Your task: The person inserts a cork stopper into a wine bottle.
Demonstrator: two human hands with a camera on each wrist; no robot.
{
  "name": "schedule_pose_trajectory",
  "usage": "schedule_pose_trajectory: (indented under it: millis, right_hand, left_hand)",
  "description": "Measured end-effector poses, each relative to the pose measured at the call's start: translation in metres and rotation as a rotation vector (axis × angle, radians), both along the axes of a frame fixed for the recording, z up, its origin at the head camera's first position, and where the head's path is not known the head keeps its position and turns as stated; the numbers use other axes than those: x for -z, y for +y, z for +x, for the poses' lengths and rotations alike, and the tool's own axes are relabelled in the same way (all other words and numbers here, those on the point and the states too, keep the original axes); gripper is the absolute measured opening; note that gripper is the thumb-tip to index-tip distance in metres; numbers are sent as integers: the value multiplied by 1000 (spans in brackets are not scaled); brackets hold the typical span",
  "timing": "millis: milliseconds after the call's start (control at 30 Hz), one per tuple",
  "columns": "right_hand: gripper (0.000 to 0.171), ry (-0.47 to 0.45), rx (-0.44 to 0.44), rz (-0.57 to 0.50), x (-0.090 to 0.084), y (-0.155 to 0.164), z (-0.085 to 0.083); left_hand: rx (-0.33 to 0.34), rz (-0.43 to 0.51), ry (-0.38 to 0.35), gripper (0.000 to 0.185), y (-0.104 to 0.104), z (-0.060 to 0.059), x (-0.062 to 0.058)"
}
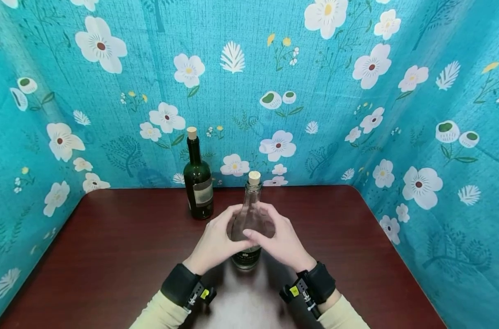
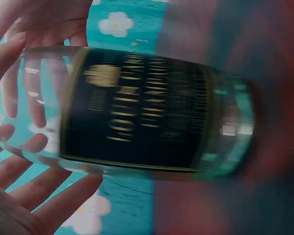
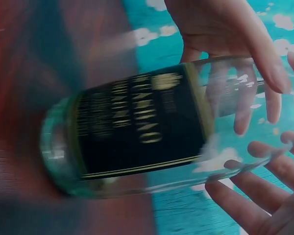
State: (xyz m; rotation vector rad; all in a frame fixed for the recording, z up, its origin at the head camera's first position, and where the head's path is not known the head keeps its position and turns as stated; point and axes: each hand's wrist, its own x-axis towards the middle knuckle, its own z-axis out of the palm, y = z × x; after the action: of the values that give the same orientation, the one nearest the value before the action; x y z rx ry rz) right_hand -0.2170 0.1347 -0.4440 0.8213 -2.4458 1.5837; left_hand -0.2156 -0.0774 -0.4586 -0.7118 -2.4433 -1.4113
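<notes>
— What have the hands got hold of?

— A clear glass bottle (image 1: 249, 219) with a cork (image 1: 254, 177) in its neck and a dark label with gold lettering low on its body. It stands upright on the dark red surface (image 1: 109, 256), near the middle and toward the near edge. The left hand (image 1: 216, 242) curls round its left side, the right hand (image 1: 280, 240) round its right side, and the fingers of both meet across the front of the glass.

— Are they clamped tight?

— Wrapped round it, fingers bent to the curve of the body. How hard they press, I cannot tell. In the left wrist view the bottle (image 2: 137, 112) is blurred, with the fingers (image 2: 19, 68) showing through the clear glass above the label; the right wrist view shows the same bottle (image 3: 142, 127) with fingers (image 3: 255, 44) on both sides.

— Anything else on there?

— A dark green bottle (image 1: 198, 183), also corked, with a pale label. It stands upright farther back and a little to the left, apart from the clear one. Blue flowered cloth (image 1: 356, 114) hangs behind and at both sides.
</notes>
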Motion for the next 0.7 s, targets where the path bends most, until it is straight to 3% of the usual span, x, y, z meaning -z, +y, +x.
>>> schedule_pose_trajectory:
  millis: [133,267,433,700]
  right_hand:
    - [71,-75,30,33,20,-1,4]
    - [79,-120,53,49,37,-1,7]
    - [80,-134,53,32,49,-3,9]
    - [76,-159,46,21,50,-6,11]
  left_hand:
    - [-27,-19,-57,85,-4,7,21]
    - [-45,-32,-105,89,-7,11,35]
    - [-68,-47,-122,94,-5,14,43]
    - [-105,-47,-84,96,2,14,48]
